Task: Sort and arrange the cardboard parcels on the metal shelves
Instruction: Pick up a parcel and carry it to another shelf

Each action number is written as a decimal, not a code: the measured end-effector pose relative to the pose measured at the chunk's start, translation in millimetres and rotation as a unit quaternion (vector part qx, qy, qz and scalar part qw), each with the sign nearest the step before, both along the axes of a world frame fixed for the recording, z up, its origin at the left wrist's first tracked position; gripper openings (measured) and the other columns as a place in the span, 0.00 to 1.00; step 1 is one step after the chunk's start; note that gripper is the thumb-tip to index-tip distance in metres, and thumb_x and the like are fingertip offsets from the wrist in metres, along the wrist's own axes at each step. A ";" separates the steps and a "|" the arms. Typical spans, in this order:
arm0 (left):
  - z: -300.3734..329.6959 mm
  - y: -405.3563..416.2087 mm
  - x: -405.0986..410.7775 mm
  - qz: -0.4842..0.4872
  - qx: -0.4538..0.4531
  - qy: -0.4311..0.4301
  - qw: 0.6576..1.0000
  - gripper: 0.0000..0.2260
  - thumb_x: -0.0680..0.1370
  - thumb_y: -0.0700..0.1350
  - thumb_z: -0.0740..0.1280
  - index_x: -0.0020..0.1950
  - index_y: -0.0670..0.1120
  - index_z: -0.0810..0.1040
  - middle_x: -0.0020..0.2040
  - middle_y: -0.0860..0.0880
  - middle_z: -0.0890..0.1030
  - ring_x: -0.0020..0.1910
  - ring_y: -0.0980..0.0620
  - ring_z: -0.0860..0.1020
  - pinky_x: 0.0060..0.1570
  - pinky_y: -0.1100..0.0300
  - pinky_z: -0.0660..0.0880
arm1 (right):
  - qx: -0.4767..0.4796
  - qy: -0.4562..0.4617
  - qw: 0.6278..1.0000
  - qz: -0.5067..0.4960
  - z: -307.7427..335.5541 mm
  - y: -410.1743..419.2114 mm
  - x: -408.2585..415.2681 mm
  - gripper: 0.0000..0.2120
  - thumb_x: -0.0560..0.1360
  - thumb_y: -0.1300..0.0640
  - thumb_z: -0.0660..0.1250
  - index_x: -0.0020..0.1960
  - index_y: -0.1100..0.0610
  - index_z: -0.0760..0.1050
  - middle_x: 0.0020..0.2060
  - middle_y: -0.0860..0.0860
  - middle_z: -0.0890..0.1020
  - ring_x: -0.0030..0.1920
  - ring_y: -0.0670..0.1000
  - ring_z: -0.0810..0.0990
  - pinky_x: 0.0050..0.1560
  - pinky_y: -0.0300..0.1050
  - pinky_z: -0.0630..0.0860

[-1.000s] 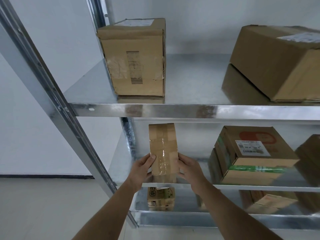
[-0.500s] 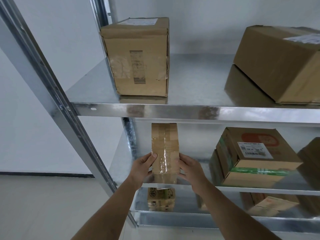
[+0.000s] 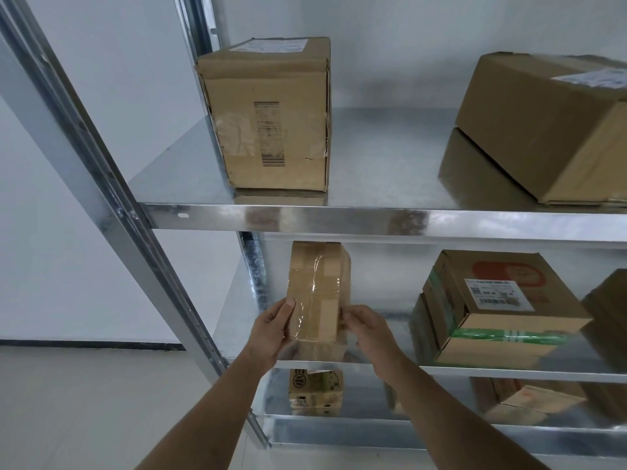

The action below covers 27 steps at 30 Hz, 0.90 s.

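Note:
A narrow taped cardboard parcel (image 3: pixel 317 286) stands upright on the middle metal shelf (image 3: pixel 373 362), near its left end. My left hand (image 3: pixel 271 325) grips its left side and my right hand (image 3: pixel 364 325) holds its right side, both low on the box. On the upper shelf (image 3: pixel 373 218) a tall parcel (image 3: pixel 268 113) stands at the left and a large parcel (image 3: pixel 546 127) lies at the right. A parcel with a white label and green tape (image 3: pixel 492 307) sits to the right on the middle shelf.
Two small boxes sit on the bottom shelf: one (image 3: pixel 315 391) below my hands, another (image 3: pixel 529 398) further right. Another brown box (image 3: pixel 610 300) shows at the right edge. A slanted steel upright (image 3: pixel 112 212) runs down the left. White wall and pale floor lie beyond.
The narrow parcel has turned slightly, so its right face shows a little. Both hands stay on its sides. The view shifted a bit to the right.

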<state>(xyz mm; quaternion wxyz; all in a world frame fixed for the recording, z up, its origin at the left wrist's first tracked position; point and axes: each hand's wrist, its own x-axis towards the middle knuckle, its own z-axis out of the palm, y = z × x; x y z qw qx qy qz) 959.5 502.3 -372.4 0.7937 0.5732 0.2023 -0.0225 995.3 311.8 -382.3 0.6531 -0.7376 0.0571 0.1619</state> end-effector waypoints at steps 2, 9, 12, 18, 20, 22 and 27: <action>-0.8 2.5 0.1 0.013 -0.015 0.007 1.000 0.10 0.85 0.44 0.62 0.60 0.44 0.81 0.45 0.48 0.87 0.43 0.52 0.85 0.38 0.60 0.82 | -0.020 -0.003 1.000 0.003 -3.1 0.9 -1.1 0.19 0.78 0.49 0.71 0.66 0.54 0.73 0.64 0.47 0.77 0.64 0.52 0.77 0.59 0.46 0.76; -14.0 5.2 3.1 0.046 0.061 0.014 0.997 0.13 0.83 0.40 0.66 0.67 0.47 0.77 0.57 0.42 0.83 0.51 0.44 0.82 0.43 0.51 0.82 | 0.030 0.047 0.998 0.011 -3.9 -7.7 3.3 0.25 0.73 0.50 0.77 0.66 0.57 0.75 0.56 0.51 0.84 0.56 0.53 0.84 0.60 0.53 0.81; -9.5 0.5 7.0 0.013 0.112 0.003 0.994 0.14 0.84 0.41 0.65 0.69 0.48 0.78 0.57 0.48 0.84 0.51 0.49 0.82 0.48 0.54 0.81 | 0.007 -0.007 1.000 0.011 -1.7 -11.7 4.0 0.11 0.78 0.56 0.72 0.60 0.55 0.79 0.49 0.49 0.86 0.49 0.47 0.85 0.44 0.38 0.81; 0.9 -8.2 5.1 -0.039 0.105 0.021 0.994 0.12 0.86 0.49 0.60 0.65 0.53 0.80 0.58 0.50 0.85 0.58 0.53 0.82 0.51 0.64 0.79 | -0.029 -0.055 0.998 -0.021 -5.5 -13.7 4.3 0.09 0.82 0.57 0.65 0.50 0.45 0.81 0.42 0.49 0.85 0.47 0.52 0.84 0.46 0.47 0.83; 1.0 -9.5 3.1 -0.036 0.093 0.023 0.995 0.12 0.86 0.47 0.59 0.67 0.54 0.78 0.57 0.51 0.85 0.57 0.54 0.82 0.46 0.67 0.79 | -0.022 -0.052 0.998 -0.030 -6.6 -15.2 3.4 0.10 0.83 0.58 0.63 0.50 0.45 0.80 0.39 0.48 0.82 0.43 0.50 0.82 0.37 0.39 0.79; -2.6 -11.3 0.4 -0.037 0.074 0.032 0.996 0.14 0.87 0.45 0.58 0.70 0.55 0.76 0.58 0.51 0.84 0.56 0.54 0.82 0.42 0.68 0.79 | -0.025 -0.044 0.998 -0.028 -9.3 -16.3 2.0 0.10 0.83 0.57 0.63 0.50 0.46 0.80 0.40 0.48 0.82 0.45 0.49 0.82 0.37 0.39 0.80; -8.4 -9.5 -1.9 -0.038 0.038 0.054 0.997 0.14 0.87 0.43 0.56 0.68 0.53 0.77 0.59 0.48 0.84 0.55 0.52 0.82 0.36 0.67 0.79 | -0.022 -0.025 0.999 -0.022 -14.3 -16.9 0.9 0.12 0.82 0.57 0.64 0.49 0.41 0.80 0.45 0.49 0.83 0.49 0.51 0.82 0.56 0.57 0.83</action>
